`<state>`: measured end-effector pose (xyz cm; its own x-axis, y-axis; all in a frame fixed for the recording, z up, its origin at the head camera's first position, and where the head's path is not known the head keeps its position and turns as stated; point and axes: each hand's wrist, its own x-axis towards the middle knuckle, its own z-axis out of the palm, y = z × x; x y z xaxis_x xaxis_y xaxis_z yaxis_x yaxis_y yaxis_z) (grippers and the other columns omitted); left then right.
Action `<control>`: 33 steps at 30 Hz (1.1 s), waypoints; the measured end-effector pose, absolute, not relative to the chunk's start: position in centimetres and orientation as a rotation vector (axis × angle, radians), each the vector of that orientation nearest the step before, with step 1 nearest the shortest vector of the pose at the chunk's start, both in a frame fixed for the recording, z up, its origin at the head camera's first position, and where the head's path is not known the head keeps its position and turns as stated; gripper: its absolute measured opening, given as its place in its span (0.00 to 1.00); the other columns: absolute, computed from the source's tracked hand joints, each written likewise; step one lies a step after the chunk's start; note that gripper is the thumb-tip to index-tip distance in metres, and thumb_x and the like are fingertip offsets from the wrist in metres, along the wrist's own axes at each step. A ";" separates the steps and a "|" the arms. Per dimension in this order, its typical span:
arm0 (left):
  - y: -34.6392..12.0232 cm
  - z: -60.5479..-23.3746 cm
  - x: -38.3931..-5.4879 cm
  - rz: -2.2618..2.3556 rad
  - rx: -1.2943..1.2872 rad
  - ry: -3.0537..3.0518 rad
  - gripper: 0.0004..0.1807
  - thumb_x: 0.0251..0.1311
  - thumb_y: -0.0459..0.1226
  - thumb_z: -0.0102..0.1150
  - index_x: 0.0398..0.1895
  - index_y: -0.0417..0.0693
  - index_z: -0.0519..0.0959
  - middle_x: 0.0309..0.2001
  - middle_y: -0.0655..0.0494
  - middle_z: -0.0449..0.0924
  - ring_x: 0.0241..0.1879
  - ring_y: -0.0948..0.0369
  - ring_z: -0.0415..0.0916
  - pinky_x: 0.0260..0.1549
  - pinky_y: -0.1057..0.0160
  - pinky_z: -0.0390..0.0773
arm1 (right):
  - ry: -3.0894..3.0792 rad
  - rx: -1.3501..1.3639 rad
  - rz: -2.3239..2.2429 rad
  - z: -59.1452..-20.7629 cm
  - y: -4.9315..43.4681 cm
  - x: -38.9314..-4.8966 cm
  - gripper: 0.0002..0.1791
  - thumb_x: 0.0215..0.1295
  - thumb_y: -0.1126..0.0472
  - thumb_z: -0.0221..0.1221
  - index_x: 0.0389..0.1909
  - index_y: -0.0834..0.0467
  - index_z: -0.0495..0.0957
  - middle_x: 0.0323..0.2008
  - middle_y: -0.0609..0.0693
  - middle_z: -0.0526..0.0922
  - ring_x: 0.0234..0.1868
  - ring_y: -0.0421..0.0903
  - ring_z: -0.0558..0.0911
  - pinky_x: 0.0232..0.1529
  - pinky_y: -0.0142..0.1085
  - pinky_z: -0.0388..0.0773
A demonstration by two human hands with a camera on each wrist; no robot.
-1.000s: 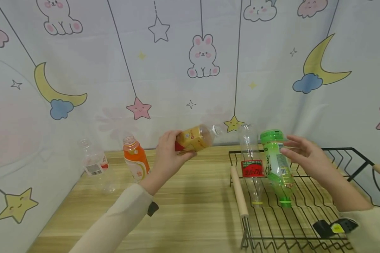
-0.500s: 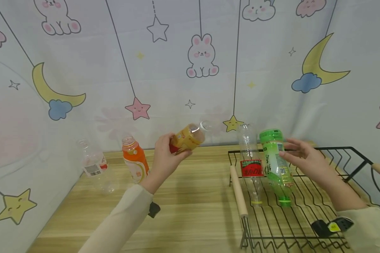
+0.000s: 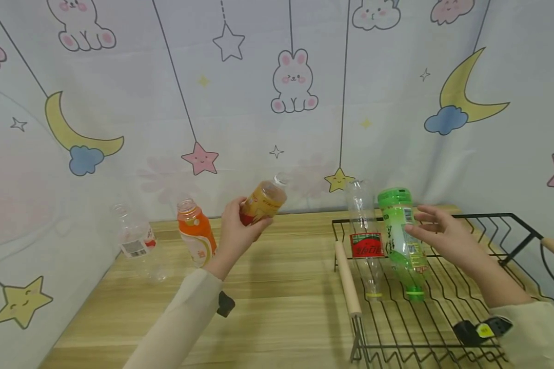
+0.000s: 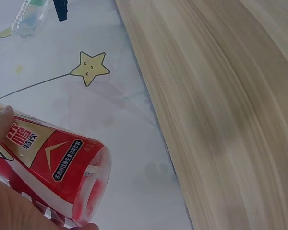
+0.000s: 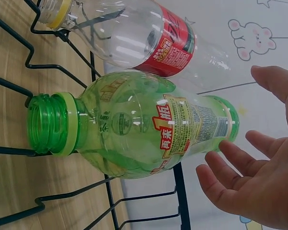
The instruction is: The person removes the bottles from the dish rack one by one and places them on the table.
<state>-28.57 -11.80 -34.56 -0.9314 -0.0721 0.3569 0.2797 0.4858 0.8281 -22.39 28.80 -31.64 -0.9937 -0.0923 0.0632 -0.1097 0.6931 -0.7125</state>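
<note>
My left hand [image 3: 241, 230] grips a clear bottle with a red and yellow label [image 3: 264, 201] above the table, its neck tilted up and away to the right. In the left wrist view the red base of this bottle [image 4: 62, 163] shows beside my thumb. On the right, my right hand [image 3: 448, 236] has its fingers spread beside a green bottle [image 3: 402, 236] and holds nothing. That bottle stands neck down in a black wire rack [image 3: 443, 318]. Left of it a clear bottle with a red label [image 3: 367, 245] also stands neck down.
An orange-labelled bottle [image 3: 197, 233] stands upright on the wooden table [image 3: 277, 307], left of my left hand. Farther left is a clear bottle [image 3: 139, 246] with a white label. The rack has wooden handles [image 3: 348, 279]. A patterned cloth [image 3: 240, 102] hangs behind.
My left hand has moved left with the bottle, whose neck now points more upward and away. My right hand has stayed beside the green bottle, with only slight movement.
</note>
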 end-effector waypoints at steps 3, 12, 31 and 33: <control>-12.0 -34.9 -28.9 -1.471 -0.134 -2.394 0.41 0.52 0.46 0.72 0.65 0.43 0.62 0.59 0.45 0.64 0.57 0.50 0.64 0.58 0.49 0.69 | -2.883 0.164 1.200 -31.7 28.9 -22.6 0.47 0.69 0.40 0.51 0.75 0.63 0.43 0.69 0.73 0.55 0.65 0.72 0.61 0.53 0.67 0.67; -12.5 -35.9 -29.5 -1.523 -0.067 -2.396 0.39 0.53 0.47 0.70 0.65 0.46 0.62 0.60 0.44 0.62 0.58 0.49 0.63 0.58 0.46 0.69 | -2.928 0.153 1.169 -32.1 29.1 -22.7 0.48 0.69 0.40 0.51 0.74 0.66 0.42 0.67 0.74 0.56 0.64 0.73 0.62 0.52 0.65 0.69; -13.2 -38.0 -30.2 -1.646 0.079 -2.390 0.45 0.56 0.51 0.66 0.69 0.44 0.54 0.63 0.42 0.57 0.62 0.47 0.61 0.63 0.46 0.65 | -2.982 0.110 1.285 -33.0 28.7 -22.9 0.54 0.66 0.39 0.55 0.73 0.70 0.37 0.66 0.79 0.53 0.60 0.74 0.66 0.48 0.54 0.78; -13.2 -38.3 -30.3 -1.658 0.082 -2.374 0.45 0.56 0.51 0.66 0.69 0.42 0.54 0.64 0.41 0.56 0.62 0.46 0.61 0.63 0.46 0.65 | -2.997 0.106 1.279 -33.0 28.7 -22.9 0.54 0.66 0.39 0.55 0.73 0.71 0.37 0.65 0.80 0.53 0.59 0.74 0.67 0.47 0.53 0.79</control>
